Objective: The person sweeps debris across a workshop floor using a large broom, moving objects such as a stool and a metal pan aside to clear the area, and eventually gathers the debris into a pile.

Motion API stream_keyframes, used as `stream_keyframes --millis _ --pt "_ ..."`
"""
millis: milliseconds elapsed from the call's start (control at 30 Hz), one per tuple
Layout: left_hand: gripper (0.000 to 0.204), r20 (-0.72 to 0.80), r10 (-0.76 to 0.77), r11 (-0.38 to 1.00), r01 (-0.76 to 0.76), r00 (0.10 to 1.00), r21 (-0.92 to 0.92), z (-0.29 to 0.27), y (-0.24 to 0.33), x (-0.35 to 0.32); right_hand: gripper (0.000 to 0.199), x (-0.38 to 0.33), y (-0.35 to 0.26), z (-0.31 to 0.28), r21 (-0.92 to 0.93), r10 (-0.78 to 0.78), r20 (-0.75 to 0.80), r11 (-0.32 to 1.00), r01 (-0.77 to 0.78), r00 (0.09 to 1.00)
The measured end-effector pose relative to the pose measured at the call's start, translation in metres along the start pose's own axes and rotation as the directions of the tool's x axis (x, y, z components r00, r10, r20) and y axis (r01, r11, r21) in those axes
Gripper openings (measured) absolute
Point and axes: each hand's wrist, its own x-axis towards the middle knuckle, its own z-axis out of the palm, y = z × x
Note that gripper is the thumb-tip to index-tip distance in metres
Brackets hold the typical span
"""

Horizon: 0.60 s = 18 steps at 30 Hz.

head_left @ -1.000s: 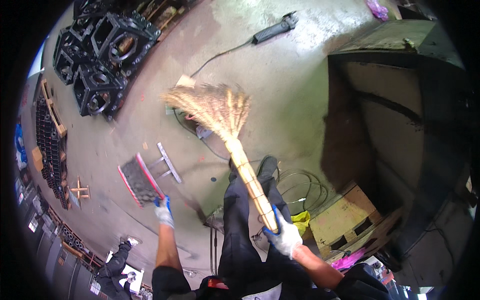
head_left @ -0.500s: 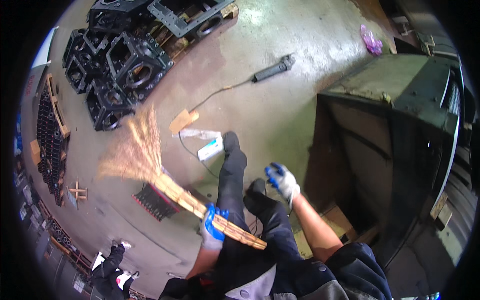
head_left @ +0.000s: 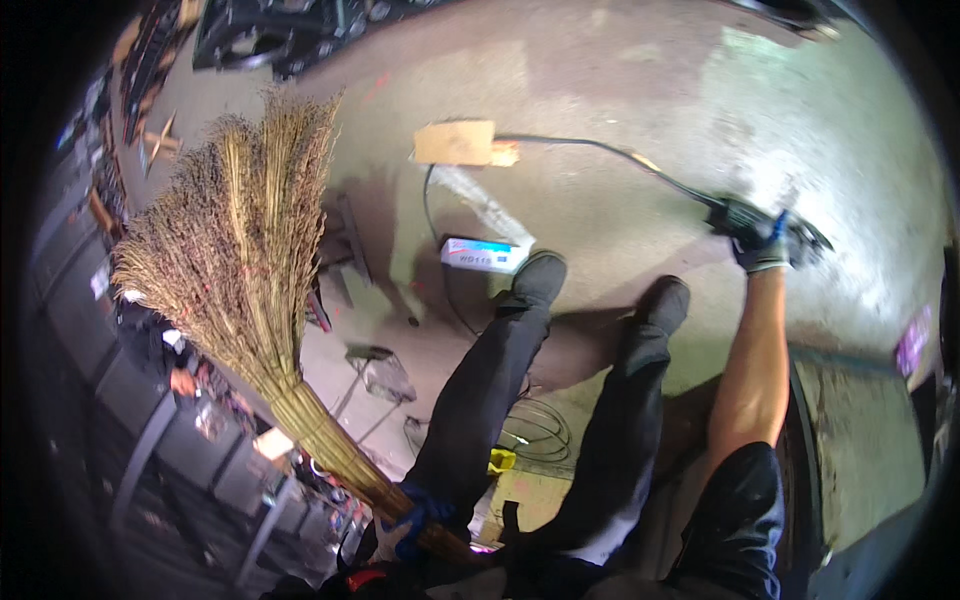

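Note:
My left hand [head_left: 408, 515], in a blue glove, grips the handle of a straw broom [head_left: 240, 260] held up off the floor, its bristles fanned toward the upper left. My right hand [head_left: 762, 243], gloved too, reaches out to the right and closes on a dark corded power tool [head_left: 790, 230] lying on the concrete floor. The tool's black cable [head_left: 600, 152] runs left across the floor toward a piece of cardboard [head_left: 455, 142]. My legs in dark trousers and black shoes stand in the middle.
A small white and blue box [head_left: 484, 254] lies by my left shoe. Black metal frames [head_left: 270, 25] are stacked at the top left. A coil of wire [head_left: 535, 432] and a yellow item lie under my legs. A dark metal bin [head_left: 865, 460] stands at the right.
The broom passed from my right hand to my left and swung up to the left. My right hand stretched out to the right and took hold of the power tool on the floor.

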Motion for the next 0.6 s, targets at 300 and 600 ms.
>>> stream_keyframes --millis 300,600 --pt "0.030 -0.138 -0.208 0.899 0.133 0.968 -0.418 0.038 -0.038 -0.039 0.033 -0.111 0.021 0.108 -0.009 -0.202 0.120 0.979 0.204 0.972" --pt "0.048 0.275 0.167 0.569 0.135 0.947 -0.811 0.049 -0.076 -0.118 0.054 -0.423 0.088 0.274 -0.069 0.050 0.401 0.997 -0.024 0.915"
